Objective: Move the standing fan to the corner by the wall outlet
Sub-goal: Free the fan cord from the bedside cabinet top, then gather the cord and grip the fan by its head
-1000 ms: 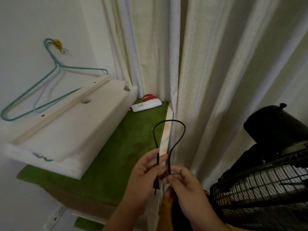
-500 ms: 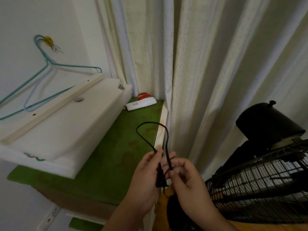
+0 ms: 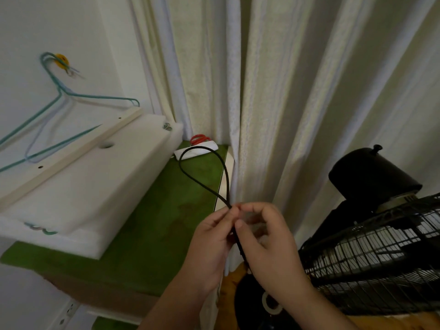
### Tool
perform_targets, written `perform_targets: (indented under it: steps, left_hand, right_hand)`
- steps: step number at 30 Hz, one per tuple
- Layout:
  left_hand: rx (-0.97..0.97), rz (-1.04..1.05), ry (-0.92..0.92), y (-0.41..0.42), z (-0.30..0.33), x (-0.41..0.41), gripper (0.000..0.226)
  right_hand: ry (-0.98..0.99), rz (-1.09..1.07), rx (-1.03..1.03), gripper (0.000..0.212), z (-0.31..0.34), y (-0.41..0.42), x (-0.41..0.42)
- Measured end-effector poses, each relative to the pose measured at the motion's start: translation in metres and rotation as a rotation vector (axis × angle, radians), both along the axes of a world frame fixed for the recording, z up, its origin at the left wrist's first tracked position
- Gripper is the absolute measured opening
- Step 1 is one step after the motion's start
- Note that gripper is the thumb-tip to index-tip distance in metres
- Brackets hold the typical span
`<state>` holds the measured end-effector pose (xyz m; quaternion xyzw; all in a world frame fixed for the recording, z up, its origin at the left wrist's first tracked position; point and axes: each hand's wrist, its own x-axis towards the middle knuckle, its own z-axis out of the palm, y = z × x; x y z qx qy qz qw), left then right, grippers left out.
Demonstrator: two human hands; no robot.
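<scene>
Pinched between thumb and fingertips of both hands, at lower centre of the frame: a thin black rubber power cord point(image 3: 215, 177), doubled into a loop that rises toward mid-frame. Left hand point(image 3: 209, 244) and right hand point(image 3: 269, 244) pressed close together, fingers curled round the two strands where they meet; below the pinch, a darker thicker length running down between the palms, possibly the plug, too hidden to confirm.

Just right of the hands, at lower right: the black standing fan point(image 3: 371, 236) with wire-grille guard and rounded motor housing, close against the pale cream pleated curtain point(image 3: 273, 91) filling the upper centre and right.

Left of the hands: a green-topped shelf or table point(image 3: 152, 217) carrying a thick white foam slab point(image 3: 78, 186), a white rectangular power strip point(image 3: 200, 151) and red-handled scissors point(image 3: 200, 139) at its far end. Teal wire hangers point(image 3: 59, 110) on a yellow wall hook, upper left. At the bottom left edge, low on the white wall, a white wall outlet point(image 3: 69, 313).

Judged step: cord being unbundled or straightened, fan seemingly already near the corner. Next move likely calls for freeing the plug end, paying out slack downward past the shelf edge, and reaching the outlet without snagging the loop on the shelf corner.
</scene>
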<state>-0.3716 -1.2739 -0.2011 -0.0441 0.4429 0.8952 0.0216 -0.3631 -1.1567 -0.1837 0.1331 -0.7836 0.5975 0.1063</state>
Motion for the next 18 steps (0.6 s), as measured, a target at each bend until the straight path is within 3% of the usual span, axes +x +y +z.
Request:
perform_targets:
  steps: [4, 7, 9, 11, 14, 18]
  left_hand:
    - [-0.191, -0.03, 0.068, 0.008, 0.004, 0.0, 0.019]
    - [-0.539, 0.05, 0.145, 0.013, 0.001, -0.003, 0.021]
    - [-0.672, 0.082, 0.209, 0.015, 0.002, -0.003, 0.028]
    - [-0.686, 0.095, 0.242, 0.015, 0.004, -0.003, 0.031]
    - [-0.606, 0.058, 0.282, 0.016, 0.007, -0.007, 0.019]
    - [-0.428, 0.014, 0.24, 0.021, 0.009, -0.011, 0.025]
  right_hand:
    - [0.052, -0.077, 0.063, 0.026, 0.024, -0.011, -0.021]
    - [-0.053, -0.026, 0.21, 0.044, 0.038, -0.016, -0.037]
    - [-0.097, 0.019, 0.243, 0.045, 0.042, -0.017, -0.041]
    - [-0.097, 0.016, 0.175, 0.036, 0.046, -0.016, -0.04]
    - [0.007, -0.044, 0.105, 0.018, 0.06, -0.011, -0.036]
    - [0.113, -0.108, 0.09, 0.019, 0.094, 0.001, -0.034]
